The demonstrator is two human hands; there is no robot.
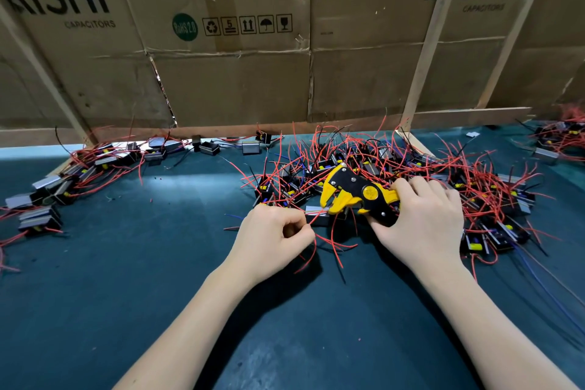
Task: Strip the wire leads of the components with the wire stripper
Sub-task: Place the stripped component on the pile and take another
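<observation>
My right hand (421,218) grips the handles of a yellow and black wire stripper (354,191), whose jaws point left and down. My left hand (272,236) pinches thin red wire leads (323,242) just left of those jaws. A small grey and black component (316,215) lies between my two hands, under the stripper's jaws. Behind the hands, a big tangled pile of black components with red leads (427,168) spreads over the mat.
A dark green mat (158,294) covers the table. A row of components (79,174) runs along the left and back. Another pile (560,139) sits far right. A cardboard wall (240,57) with wooden slats closes off the back.
</observation>
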